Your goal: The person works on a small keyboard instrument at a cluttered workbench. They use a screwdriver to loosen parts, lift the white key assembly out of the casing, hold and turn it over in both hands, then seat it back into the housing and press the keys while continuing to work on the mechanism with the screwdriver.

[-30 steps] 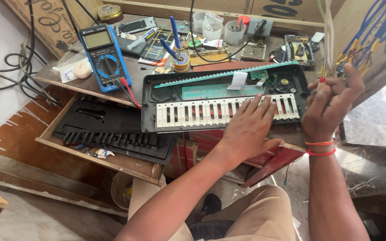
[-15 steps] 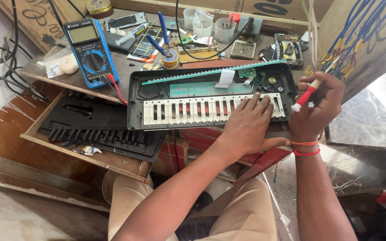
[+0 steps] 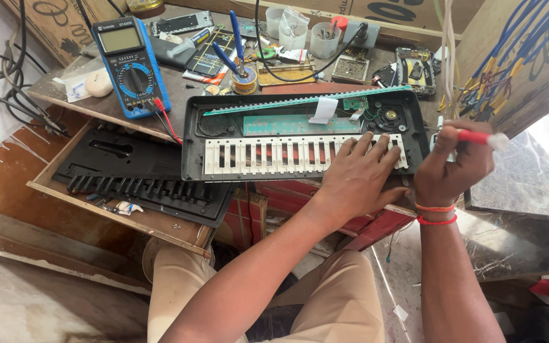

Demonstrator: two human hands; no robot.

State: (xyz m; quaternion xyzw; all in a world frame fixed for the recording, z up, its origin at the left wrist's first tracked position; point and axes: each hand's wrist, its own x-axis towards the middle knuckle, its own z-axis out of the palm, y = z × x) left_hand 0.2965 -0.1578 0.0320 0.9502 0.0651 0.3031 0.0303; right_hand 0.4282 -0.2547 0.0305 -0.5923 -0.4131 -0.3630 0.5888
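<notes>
Opened electronic keyboard (image 3: pixel 303 136), top cover removed, lying across the front edge of the cluttered workbench (image 3: pixel 179 89). The left hand (image 3: pixel 357 174) rests flat on the right end of the white key bed, fingers spread and closing on nothing, much as it lay half a second earlier. The right hand (image 3: pixel 452 165) is clamped around a red-handled screwdriver (image 3: pixel 474 136) just beside the keyboard's right end; a second ago that hand was raised and half open near the bundle of blue wires (image 3: pixel 509 63), so the tool has been brought down to the level of the case (a sign that work on the right end of the chassis, near the small speaker (image 3: pixel 389 116), is the step in hand). The green circuit board (image 3: pixel 300 125) and its white ribbon cable sit exposed above the keys. The detached black cover (image 3: pixel 141 174) lies in the open drawer to the left; a blue multimeter (image 3: pixel 131 67) stands on the bench behind it, well apart from both hands.
</notes>
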